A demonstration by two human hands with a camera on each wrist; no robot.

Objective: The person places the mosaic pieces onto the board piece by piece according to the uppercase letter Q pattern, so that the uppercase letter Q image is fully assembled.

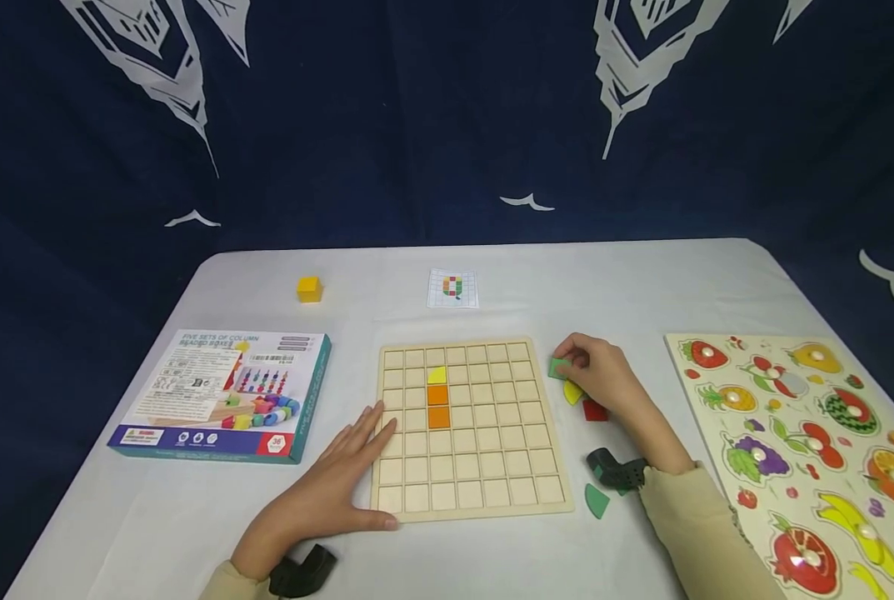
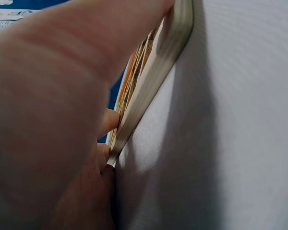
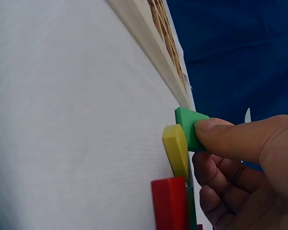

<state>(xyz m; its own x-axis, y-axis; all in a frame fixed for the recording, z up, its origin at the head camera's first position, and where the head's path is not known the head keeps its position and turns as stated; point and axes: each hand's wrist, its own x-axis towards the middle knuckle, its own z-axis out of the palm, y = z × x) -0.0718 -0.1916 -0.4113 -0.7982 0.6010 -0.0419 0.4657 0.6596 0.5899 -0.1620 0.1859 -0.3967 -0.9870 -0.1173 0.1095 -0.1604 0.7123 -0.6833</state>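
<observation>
A wooden grid board (image 1: 484,461) lies on the table, with two orange squares (image 1: 438,406) and a yellow piece (image 1: 437,376) in one column of its cells. My left hand (image 1: 322,492) rests against the board's left side and near corner, fingers stretched out. Right of the board, my right hand (image 1: 600,375) pinches a green block (image 3: 189,125) between thumb and fingers. Close beside that block are a yellow piece (image 3: 175,146) with a rounded side and a red block (image 3: 168,203). A green quarter-round piece (image 1: 596,501) lies nearer me, and another green piece is partly hidden under my right wrist.
A small printed pattern card (image 1: 452,289) lies behind the board, with a yellow cube (image 1: 309,290) to its left. A boxed bead set (image 1: 222,396) sits at the left. A fruit puzzle board (image 1: 799,450) covers the right side, under my right sleeve.
</observation>
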